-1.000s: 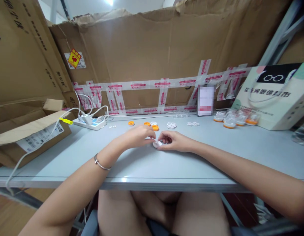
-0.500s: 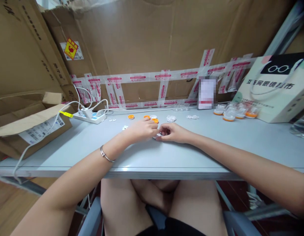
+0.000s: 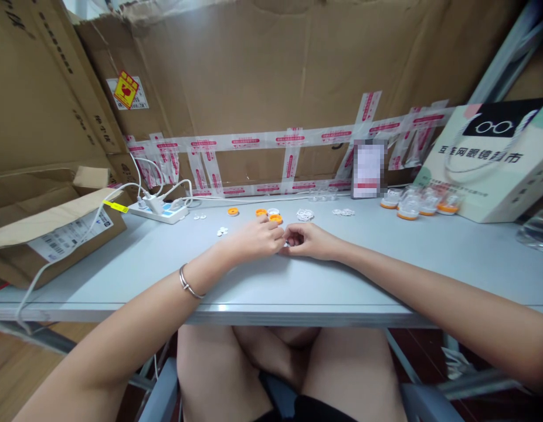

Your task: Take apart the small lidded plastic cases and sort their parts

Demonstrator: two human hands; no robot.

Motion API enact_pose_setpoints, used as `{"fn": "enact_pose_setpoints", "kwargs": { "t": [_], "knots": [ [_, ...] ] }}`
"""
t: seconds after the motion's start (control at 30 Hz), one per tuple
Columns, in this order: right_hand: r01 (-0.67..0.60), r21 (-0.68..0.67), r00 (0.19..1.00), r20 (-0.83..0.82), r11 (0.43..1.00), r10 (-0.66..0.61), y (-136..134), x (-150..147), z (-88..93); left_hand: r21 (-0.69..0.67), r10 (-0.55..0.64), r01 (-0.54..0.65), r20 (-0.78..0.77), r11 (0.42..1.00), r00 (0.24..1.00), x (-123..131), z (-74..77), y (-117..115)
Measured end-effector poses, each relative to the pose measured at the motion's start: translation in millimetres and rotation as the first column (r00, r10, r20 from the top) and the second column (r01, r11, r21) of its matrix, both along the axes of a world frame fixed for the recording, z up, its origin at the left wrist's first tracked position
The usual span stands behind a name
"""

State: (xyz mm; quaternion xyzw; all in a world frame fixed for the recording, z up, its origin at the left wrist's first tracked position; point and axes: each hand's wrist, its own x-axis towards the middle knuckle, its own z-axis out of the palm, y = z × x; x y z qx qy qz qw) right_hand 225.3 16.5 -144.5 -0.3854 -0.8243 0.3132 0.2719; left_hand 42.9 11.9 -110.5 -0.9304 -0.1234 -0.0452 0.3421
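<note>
Clock centred on where the hands meet, 12 = far side. Left hand [image 3: 259, 237]: back up, wrist nearly level, fingers bent and held together, tips pointing to 3 and against the right fingertips. Its thumb is hidden; can't tell whether it pinches anything. Right hand [image 3: 316, 241]: on its outer edge low at the tabletop, fingers curled in, thumb and forefinger toward 9, pinching a small white part [image 3: 287, 244]. That part sits at clock centre, between the fingertips, mostly covered; only a sliver shows.

Left forearm comes in from 8, crossing the table's near edge, silver bracelet [image 3: 190, 282] above the wrist. Right forearm comes from 4, elbow bent wide, lying low over the table [image 3: 254, 290].

Just past the hands at 11: two orange discs [image 3: 275, 218] with a white ring [image 3: 274, 211] beside them. Further out at 10, a lone orange disc [image 3: 233, 211]. At 9, small white pieces [image 3: 222, 231], then two white dots [image 3: 200, 217], power strip [image 3: 166, 214], open carton [image 3: 80, 228]. At 1, a heap of white rings [image 3: 305, 215]; at 2, more small white bits [image 3: 343, 212] and a propped-up phone [image 3: 367, 170], screen blurred. Toward 3, clear-topped orange-and-white units [image 3: 407, 212] in front of a paper bag [image 3: 482, 155].
</note>
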Motion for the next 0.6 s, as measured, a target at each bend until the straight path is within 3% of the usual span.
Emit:
{"fn": "enact_pose_setpoints", "kwargs": {
  "t": [0.4, 0.6],
  "knots": [
    [0.007, -0.013, 1.000, -0.011, 1.000, -0.007, -2.4, -4.0, 1.8, -0.043, 0.113, -0.114, -0.018, 0.993, 0.993, 7.9, 3.1, -10.0],
    [0.011, -0.004, 1.000, 0.005, 1.000, -0.011, -1.7, -3.6, 1.1, -0.112, 0.156, -0.147, 0.083, 0.983, 0.984, 6.2, -1.9, -4.5]
  ]
}}
